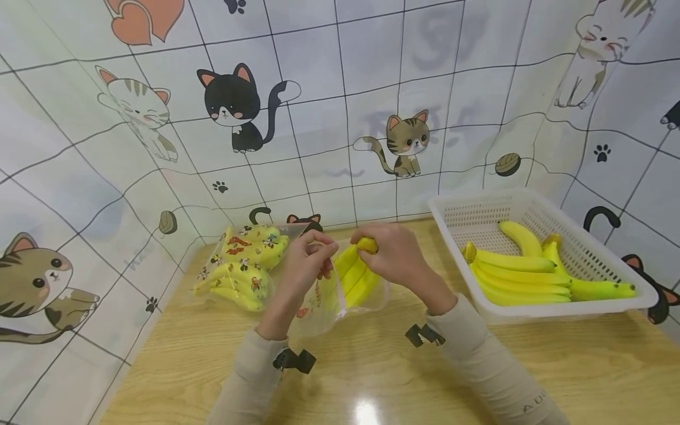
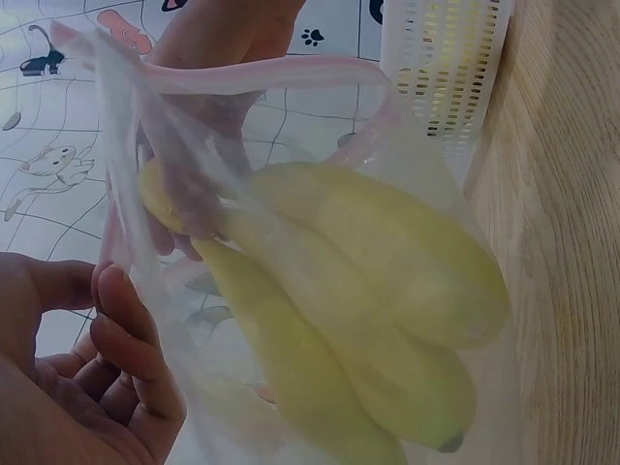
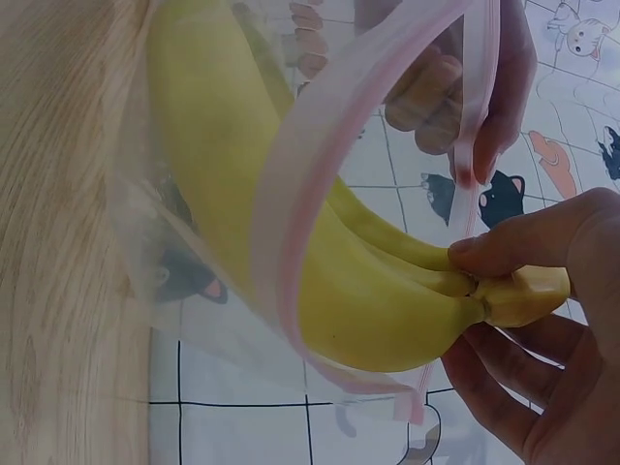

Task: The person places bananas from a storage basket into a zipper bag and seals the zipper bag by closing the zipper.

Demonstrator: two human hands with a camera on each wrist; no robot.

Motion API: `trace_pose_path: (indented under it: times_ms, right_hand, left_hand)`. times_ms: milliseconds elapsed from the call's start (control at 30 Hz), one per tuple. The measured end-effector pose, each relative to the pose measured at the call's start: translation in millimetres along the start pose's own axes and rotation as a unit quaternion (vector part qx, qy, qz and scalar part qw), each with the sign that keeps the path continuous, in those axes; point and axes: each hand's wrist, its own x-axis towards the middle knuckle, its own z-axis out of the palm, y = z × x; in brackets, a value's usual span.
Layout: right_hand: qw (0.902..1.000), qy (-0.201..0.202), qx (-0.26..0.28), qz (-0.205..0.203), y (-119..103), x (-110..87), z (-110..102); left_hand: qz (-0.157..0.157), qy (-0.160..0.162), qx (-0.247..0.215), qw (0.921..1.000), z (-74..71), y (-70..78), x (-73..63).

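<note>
My right hand [image 1: 395,251] grips a bunch of bananas [image 3: 378,300] by its stem, thumb on one side and fingers on the other. Most of that bunch is inside a clear zip bag [image 2: 426,223] with a pink-edged mouth, its stem end sticking out at the opening. My left hand [image 1: 308,262] pinches the bag's pink rim between thumb and fingertips, seen close in the left wrist view. Printed figures show on the bag's side. Through the film, the bananas hang with their tips toward the bag's bottom.
A filled bag of bananas [image 1: 239,268] with cartoon prints lies on the wooden table [image 1: 361,366] left of my hands. To the right stands a white perforated basket [image 1: 467,212] with several more bananas [image 1: 517,277]. A cat-patterned sheet [image 1: 329,118] hangs behind the table.
</note>
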Motion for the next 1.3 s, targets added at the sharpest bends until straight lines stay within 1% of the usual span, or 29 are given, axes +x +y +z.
trace_pose_path:
  times_ms: [133,400,567,800,1033,1300]
  right_hand:
    - [1.0000,0.001,0.001,0.001,1.4,-0.2,1.2]
    - [0.9999,-0.009,0.000,0.008,2.7,-0.8,5.4]
    - [0.9999,-0.008,-0.003,0.010,2.6,-1.7,5.3]
    - [0.9999,-0.004,-0.012,0.004,1.7,-1.4,5.3]
    - [0.9997,-0.009,-0.023,-0.004,1.4,-0.8,4.4]
    - [0.9993,-0.027,-0.026,-0.007,1.1,-0.2,3.5]
  left_hand:
    - [0.000,-0.001,0.004,1.0000,1.3,0.6,0.2]
    - [-0.004,-0.004,0.014,0.9999,2.3,-1.9,0.2]
    - [0.000,-0.001,0.015,0.9999,3.3,-2.9,0.5]
    - [0.009,0.008,0.015,0.9998,3.5,-3.1,0.6]
    - [0.010,0.007,0.017,0.9998,4.0,-2.3,1.4]
    - [-0.003,0.008,0.016,0.9998,5.7,-1.3,-0.6]
